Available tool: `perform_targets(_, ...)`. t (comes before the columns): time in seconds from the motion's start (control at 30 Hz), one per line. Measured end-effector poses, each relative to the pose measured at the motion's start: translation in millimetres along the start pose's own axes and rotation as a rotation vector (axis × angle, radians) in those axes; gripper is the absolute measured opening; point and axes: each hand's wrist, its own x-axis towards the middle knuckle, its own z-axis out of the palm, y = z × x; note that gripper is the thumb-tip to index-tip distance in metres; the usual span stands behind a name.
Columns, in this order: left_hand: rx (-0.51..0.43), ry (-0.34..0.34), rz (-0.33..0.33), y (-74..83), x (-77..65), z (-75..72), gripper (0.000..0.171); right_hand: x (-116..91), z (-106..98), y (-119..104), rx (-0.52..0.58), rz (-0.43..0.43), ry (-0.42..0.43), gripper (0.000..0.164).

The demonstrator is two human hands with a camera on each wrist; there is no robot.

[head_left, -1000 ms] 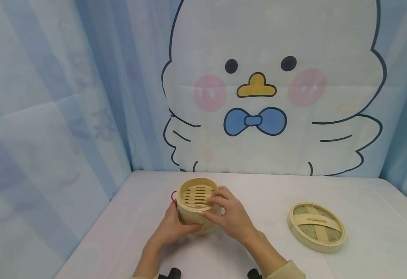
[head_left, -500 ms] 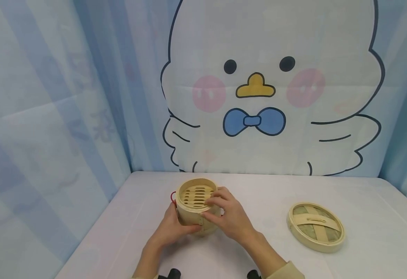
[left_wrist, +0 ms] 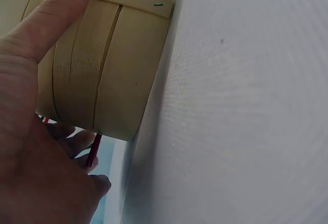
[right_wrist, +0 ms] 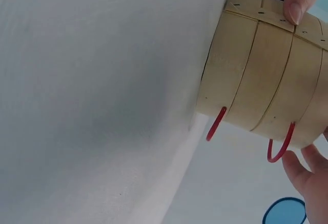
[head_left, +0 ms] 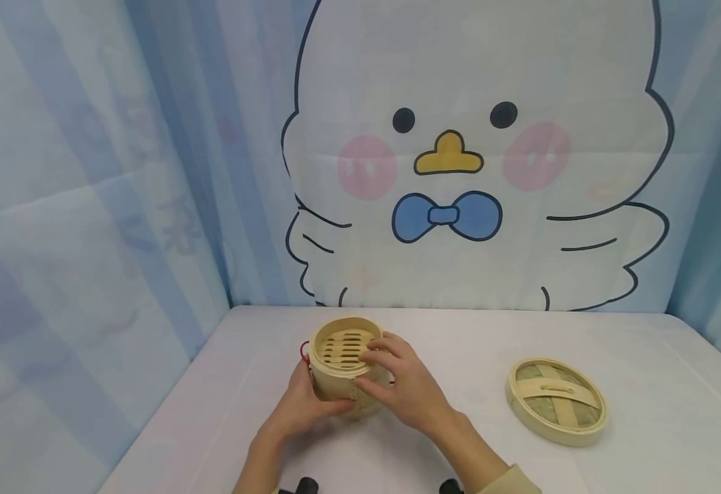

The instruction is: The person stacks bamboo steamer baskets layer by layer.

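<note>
A stack of small round bamboo steamer baskets [head_left: 333, 385] stands on the white table, its slatted inner floor [head_left: 343, 348] facing up. My left hand [head_left: 295, 406] grips the lower left side, thumb across the front. On the right, my right hand [head_left: 405, 384] holds the upper basket, with its thumb at the front and fingers over the rim. The left wrist view shows the left thumb [left_wrist: 54, 24] pressed on a stapled bamboo strip [left_wrist: 138, 1]. Red loops [right_wrist: 216, 124] stick out of the wall in the right wrist view.
A round bamboo lid [head_left: 558, 401] with a strap handle lies on the right of the white table [head_left: 459, 357]. Behind the table hangs a pale blue curtain [head_left: 261, 171] with a large cartoon bird.
The head view has drifted very slightly, shifting the scene a few pixels left. Both hands stay on the steamer baskets in nearly the same pose.
</note>
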Motion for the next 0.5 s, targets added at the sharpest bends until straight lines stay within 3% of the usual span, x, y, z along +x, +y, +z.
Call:
perform_targets(0.13, 0.021, 0.016, -0.014, 0.0, -1.0, -0.6, 0.115, -1, -3, -2, 0.000, 0.046, -0.043, 0.037)
perform_targets(0.3, 0.073, 0.045, -0.080, 2.4, -2.1, -3.2, 0.127, 0, -8, -5, 0.000, 0.086, -0.073, 0.047)
perform_targets(0.5, 0.118, 0.065, -0.138, 7.8, -2.9, -9.4, 0.135, 0, -16, -3, -0.024, 0.070, -0.073, 0.056)
